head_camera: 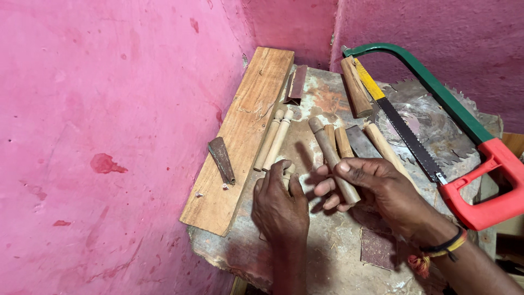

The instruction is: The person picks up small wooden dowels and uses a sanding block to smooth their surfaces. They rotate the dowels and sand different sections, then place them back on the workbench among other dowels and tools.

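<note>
The left hand (279, 205) covers most of a small wooden peg (287, 173); only its rounded top shows above the fingers (271, 176). The right hand (376, 188) hides the middle of a longer wooden dowel (329, 153). The saw's red handle (488, 183) runs off the right edge. A round saw blade (436, 128) lies partly under the saw. The bench (333, 246) is cut off at the bottom edge, as are both forearms.
</note>
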Available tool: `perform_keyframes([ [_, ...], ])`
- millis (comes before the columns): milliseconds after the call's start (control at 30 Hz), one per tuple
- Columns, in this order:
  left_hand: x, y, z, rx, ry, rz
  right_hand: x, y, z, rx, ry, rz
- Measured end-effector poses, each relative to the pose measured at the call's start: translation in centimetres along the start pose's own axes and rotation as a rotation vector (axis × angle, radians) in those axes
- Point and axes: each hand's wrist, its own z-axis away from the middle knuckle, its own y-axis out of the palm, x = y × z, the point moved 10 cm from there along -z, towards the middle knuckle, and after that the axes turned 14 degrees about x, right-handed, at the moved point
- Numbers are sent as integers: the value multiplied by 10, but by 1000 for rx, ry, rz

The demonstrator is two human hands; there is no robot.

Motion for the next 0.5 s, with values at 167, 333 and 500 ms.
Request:
perform_keyframes([
  [167, -14, -4, 4, -24, 101, -63, 5, -6, 1, -22, -15, -16],
  [333, -17, 4, 3, 1, 116, -93, 4, -23, 5, -121, 31, 66],
  [500, -20, 7, 3, -3, 164, -95, 0, -30, 5, -159, 36, 25],
])
